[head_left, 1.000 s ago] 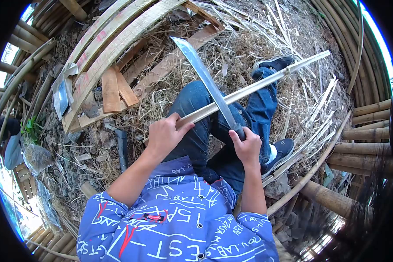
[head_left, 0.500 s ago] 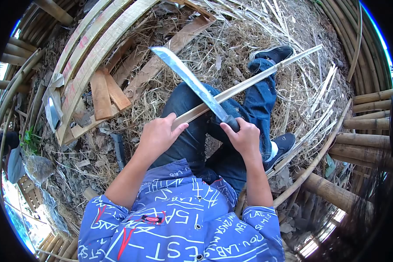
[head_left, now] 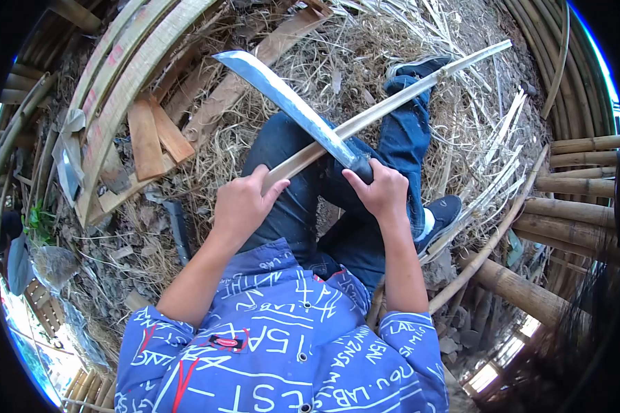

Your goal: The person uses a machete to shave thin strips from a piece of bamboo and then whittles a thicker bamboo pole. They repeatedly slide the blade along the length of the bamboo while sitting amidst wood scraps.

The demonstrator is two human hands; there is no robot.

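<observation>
My left hand is closed round the near end of a long, pale wooden strip, which slants up to the right over my legs. In my right hand is the dark handle of a large knife. Its broad blade points up and to the left and crosses the strip above my knee. Blade and strip appear to touch where they cross.
Long curved planks lie at the upper left, with short brown wood pieces beside them. Shavings cover the ground. Bamboo poles stand at the right. A dark tool lies left of my knee.
Both hands, the knife and the strip have shifted slightly up and to the left in view. The strip's far end sits higher. The surroundings have also shifted left.
</observation>
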